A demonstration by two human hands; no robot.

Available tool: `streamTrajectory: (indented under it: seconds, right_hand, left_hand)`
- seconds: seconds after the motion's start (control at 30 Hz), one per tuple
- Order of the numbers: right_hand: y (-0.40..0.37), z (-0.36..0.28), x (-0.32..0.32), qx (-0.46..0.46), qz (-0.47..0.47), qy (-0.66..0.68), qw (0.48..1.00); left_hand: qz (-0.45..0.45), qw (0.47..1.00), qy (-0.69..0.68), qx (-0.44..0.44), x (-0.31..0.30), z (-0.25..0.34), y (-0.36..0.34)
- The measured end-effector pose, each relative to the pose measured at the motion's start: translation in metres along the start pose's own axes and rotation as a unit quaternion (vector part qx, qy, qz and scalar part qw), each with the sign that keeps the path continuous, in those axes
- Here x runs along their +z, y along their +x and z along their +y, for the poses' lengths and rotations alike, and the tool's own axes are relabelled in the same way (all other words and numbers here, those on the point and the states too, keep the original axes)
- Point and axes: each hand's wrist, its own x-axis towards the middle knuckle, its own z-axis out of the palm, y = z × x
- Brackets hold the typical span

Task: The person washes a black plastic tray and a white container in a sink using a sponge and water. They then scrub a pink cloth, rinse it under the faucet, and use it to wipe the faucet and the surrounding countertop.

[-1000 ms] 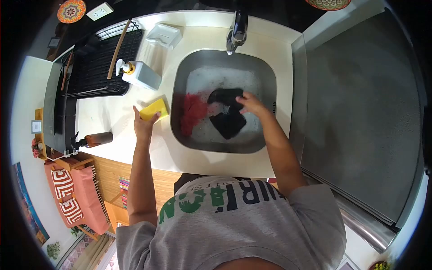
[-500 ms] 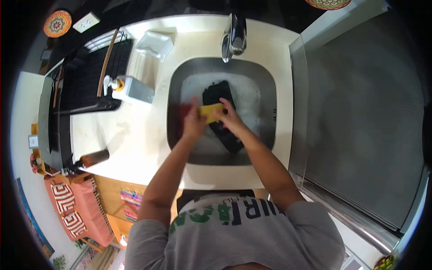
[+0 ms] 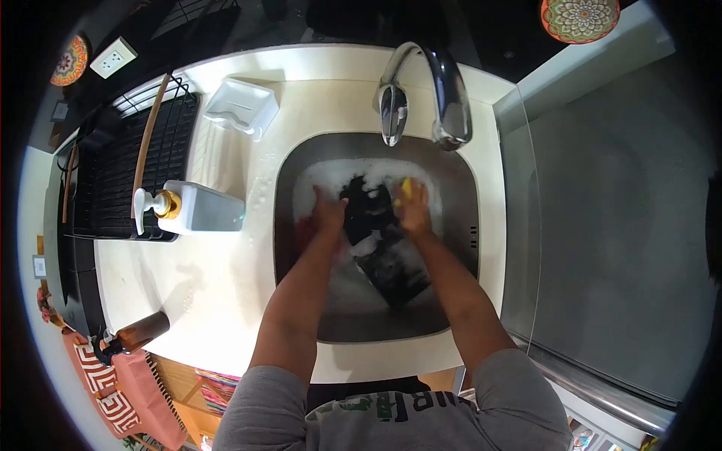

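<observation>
A black item [image 3: 368, 214], long and flat, lies at a slant in the suds of the grey sink [image 3: 301, 150]. My right hand [image 3: 413, 210] is on its right side, closed round a yellow sponge [image 3: 407, 186]. To the left of the black item is my left hand [image 3: 329, 212], its thumb apart from the other fingers and its fingertips near the item's edge. Something red [image 3: 304, 231] shows in the foam beside my left wrist. Foam partly covers the black item.
A chrome faucet [image 3: 450, 113] stands behind the sink. Left on the counter are a soap dispenser [image 3: 203, 207], a white holder [image 3: 242, 105], a black dish rack [image 3: 120, 165] and a brown bottle [image 3: 144, 331]. A clear panel [image 3: 519, 225] edges the right side.
My hands have moved apart, and the yellow sponge has gone right with my right hand. The left hand no longer touches the sponge. The camera view has shifted, with the sink appearing larger and lower.
</observation>
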Motion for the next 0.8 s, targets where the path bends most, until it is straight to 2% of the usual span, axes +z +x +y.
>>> streamTrajectory:
  seconds: [0.07, 0.1, 0.17, 0.23, 0.27, 0.33, 0.37, 0.43, 0.47, 0.53, 0.57, 0.63, 0.7, 0.77, 0.8]
  right_hand:
    - [0.013, 0.002, -0.013, 0.173, -0.011, 0.078, 0.982]
    - [0.021, -0.004, -0.014, 0.174, -0.014, 0.076, 0.982]
    - [0.037, -0.035, -0.006, 0.129, 0.119, 0.274, 0.945]
    - [0.037, -0.085, 0.0, 0.01, 0.164, 0.227, 0.96]
    - [0.039, -0.095, 0.01, 0.013, 0.163, 0.228, 0.96]
    - [0.04, -0.104, 0.033, -0.067, 0.109, 0.224, 0.966]
    - [0.038, -0.097, 0.039, -0.063, 0.106, 0.226, 0.966]
    - [0.044, -0.07, 0.047, -0.114, 0.115, 0.2, 0.966]
    - [0.05, -0.058, 0.047, -0.114, 0.112, 0.203, 0.966]
    - [0.062, -0.045, 0.038, -0.043, 0.113, 0.095, 0.988]
    - [0.064, -0.048, 0.034, -0.043, 0.113, 0.095, 0.988]
    - [0.066, -0.061, 0.012, 0.013, 0.102, 0.107, 0.989]
    - [0.051, -0.093, 0.0, 0.004, 0.062, 0.104, 0.993]
    - [0.046, -0.104, 0.002, -0.006, 0.024, 0.106, 0.994]
    - [0.047, -0.103, 0.007, 0.015, 0.006, 0.119, 0.993]
  left_hand:
    - [-0.021, 1.0, 0.004, -0.007, 0.006, -0.007, 0.006]
    - [-0.023, 0.999, -0.021, 0.024, 0.012, -0.017, 0.011]
    - [-0.025, 0.997, -0.045, 0.052, 0.015, -0.025, 0.013]
    - [-0.026, 0.987, -0.158, -0.025, 0.017, -0.027, 0.012]
    - [-0.028, 0.987, -0.157, -0.026, 0.017, -0.033, 0.014]
    - [-0.143, 0.975, -0.134, -0.108, 0.009, -0.043, 0.021]
    - [-0.145, 0.974, -0.131, -0.111, 0.012, -0.048, 0.018]
    - [-0.137, 0.938, -0.274, -0.163, 0.004, -0.034, 0.0]
    - [-0.136, 0.938, -0.273, -0.166, 0.003, -0.028, -0.005]
    - [-0.094, 0.947, -0.243, -0.19, 0.002, -0.025, -0.007]
    - [-0.094, 0.947, -0.243, -0.19, 0.006, -0.032, -0.004]
    - [-0.021, 0.971, -0.224, -0.08, 0.031, -0.066, 0.012]
    - [-0.053, 0.974, -0.21, -0.067, 0.046, -0.091, 0.029]
    - [-0.082, 0.976, -0.194, -0.053, 0.034, -0.081, 0.025]
    - [-0.104, 0.961, -0.228, -0.115, 0.011, -0.048, 0.007]
